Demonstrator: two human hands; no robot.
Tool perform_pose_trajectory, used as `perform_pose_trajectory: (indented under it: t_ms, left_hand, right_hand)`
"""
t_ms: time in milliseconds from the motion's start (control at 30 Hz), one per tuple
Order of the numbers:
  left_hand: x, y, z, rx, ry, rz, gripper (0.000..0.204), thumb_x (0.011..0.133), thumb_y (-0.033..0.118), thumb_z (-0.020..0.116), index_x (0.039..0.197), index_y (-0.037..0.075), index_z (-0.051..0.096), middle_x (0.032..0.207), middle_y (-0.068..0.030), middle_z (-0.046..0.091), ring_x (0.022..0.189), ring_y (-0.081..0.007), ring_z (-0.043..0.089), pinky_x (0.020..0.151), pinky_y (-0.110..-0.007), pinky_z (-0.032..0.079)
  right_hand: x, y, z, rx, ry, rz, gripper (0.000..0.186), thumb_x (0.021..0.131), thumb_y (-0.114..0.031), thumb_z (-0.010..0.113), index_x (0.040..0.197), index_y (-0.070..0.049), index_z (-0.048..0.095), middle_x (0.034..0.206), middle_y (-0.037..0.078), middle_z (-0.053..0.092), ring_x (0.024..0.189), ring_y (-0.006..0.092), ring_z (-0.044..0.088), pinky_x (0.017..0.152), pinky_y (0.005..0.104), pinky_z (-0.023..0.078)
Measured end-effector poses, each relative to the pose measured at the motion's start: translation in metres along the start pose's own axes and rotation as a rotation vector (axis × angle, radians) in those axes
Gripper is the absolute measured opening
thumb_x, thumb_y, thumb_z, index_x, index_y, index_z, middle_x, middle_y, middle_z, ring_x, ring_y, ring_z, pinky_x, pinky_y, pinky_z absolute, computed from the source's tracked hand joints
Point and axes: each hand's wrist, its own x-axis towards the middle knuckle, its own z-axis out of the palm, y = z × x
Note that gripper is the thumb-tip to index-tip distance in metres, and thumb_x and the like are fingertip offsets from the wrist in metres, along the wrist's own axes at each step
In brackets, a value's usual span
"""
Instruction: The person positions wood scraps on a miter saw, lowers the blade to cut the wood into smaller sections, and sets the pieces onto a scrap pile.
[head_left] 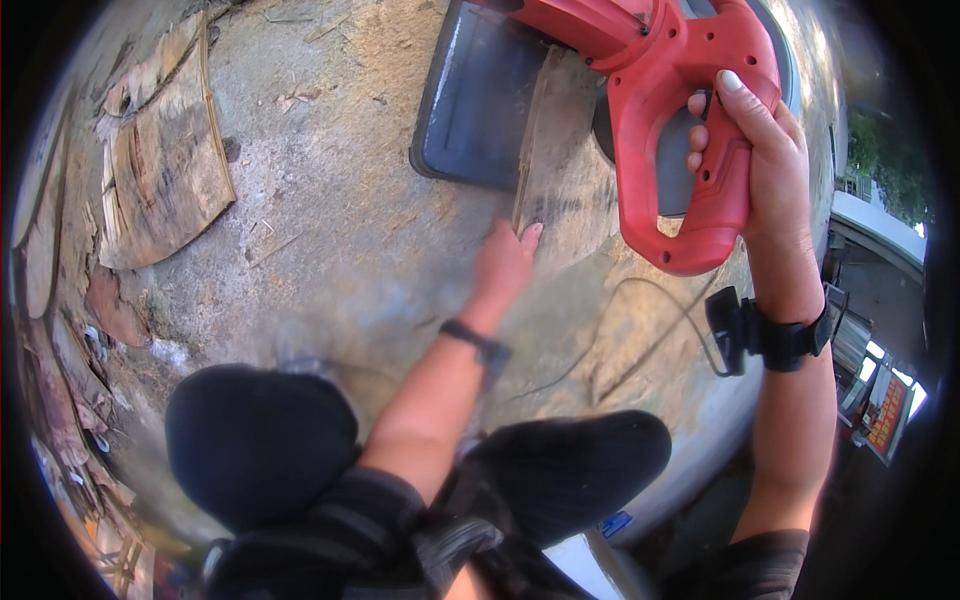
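A red power saw point(635, 75) with a dark metal base point(470, 105) stands at the top of the head view. My right hand point(765, 150) is closed round the saw's D-shaped handle, thumb on top. A long weathered wooden board point(565, 170) lies across the base, under the saw. My left hand point(505, 260) grips the board's near end, left of and below the handle. A thin cable point(640, 281) loops on the ground beneath the saw.
Cracked plywood pieces point(165, 170) and other wood scraps point(80, 380) lie to the left on the concrete ground point(300, 150). My knees point(260, 440) are at the bottom. At the right rim are trees point(880, 150) and a structure with a red sign point(885, 410).
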Motion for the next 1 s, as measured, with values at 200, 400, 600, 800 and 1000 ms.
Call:
perform_pose_trajectory:
  t_ms: [200, 400, 600, 800, 1000]
  left_hand:
    - [0.003, -0.002, 0.001, 0.008, 0.019, 0.029, 0.056, 0.09, 0.048, 0.048, 0.107, -0.005, 0.054, 0.1, -0.0294, 0.06, 0.094, -0.0452, 0.056, 0.079, -0.048, 0.045]
    - [0.003, -0.003, 0.002, -0.004, -0.012, 0.045, 0.053, 0.092, 0.045, 0.045, 0.11, -0.004, 0.054, 0.104, -0.0285, 0.059, 0.098, -0.0442, 0.055, 0.082, -0.047, 0.044]
    - [0.006, -0.008, 0.007, -0.039, -0.005, 0.078, 0.05, 0.093, 0.041, 0.046, 0.116, -0.003, 0.052, 0.109, -0.0284, 0.057, 0.102, -0.043, 0.054, 0.085, -0.046, 0.043]
    - [0.005, -0.009, 0.008, -0.015, 0.087, 0.13, 0.047, 0.09, 0.046, 0.05, 0.097, -0.001, 0.048, 0.086, -0.0268, 0.062, 0.084, -0.0452, 0.059, 0.073, -0.052, 0.046]
    - [0.006, -0.009, 0.008, -0.005, 0.065, 0.106, 0.046, 0.09, 0.044, 0.05, 0.098, -0.001, 0.048, 0.086, -0.0275, 0.062, 0.085, -0.0451, 0.059, 0.073, -0.051, 0.046]
  right_hand:
    - [-0.003, 0.008, 0.005, 0.005, 0.004, -0.015, 0.025, 0.086, -0.021, 0.063, 0.095, 0.001, 0.055, 0.077, 0.007, 0.06, 0.056, 0.0123, 0.057, 0.047, 0.0274, 0.051]
    - [-0.005, 0.017, 0.007, 0.018, -0.01, -0.042, 0.025, 0.086, -0.019, 0.062, 0.098, 0.001, 0.054, 0.078, 0.007, 0.06, 0.056, 0.0124, 0.057, 0.047, 0.0274, 0.051]
    - [-0.008, 0.031, 0.012, 0.042, -0.019, -0.085, 0.022, 0.086, -0.016, 0.062, 0.096, 0.001, 0.053, 0.078, 0.007, 0.06, 0.056, 0.0132, 0.058, 0.047, 0.0279, 0.051]
    - [-0.012, 0.056, 0.016, 0.001, -0.021, -0.121, 0.026, 0.088, -0.018, 0.06, 0.103, 0.001, 0.048, 0.086, 0.01, 0.061, 0.059, 0.0157, 0.059, 0.051, 0.0293, 0.052]
    - [-0.016, 0.081, 0.028, 0.071, -0.014, -0.172, 0.031, 0.087, -0.015, 0.061, 0.107, 0.0, 0.044, 0.088, 0.011, 0.06, 0.059, 0.0165, 0.059, 0.051, 0.0298, 0.052]
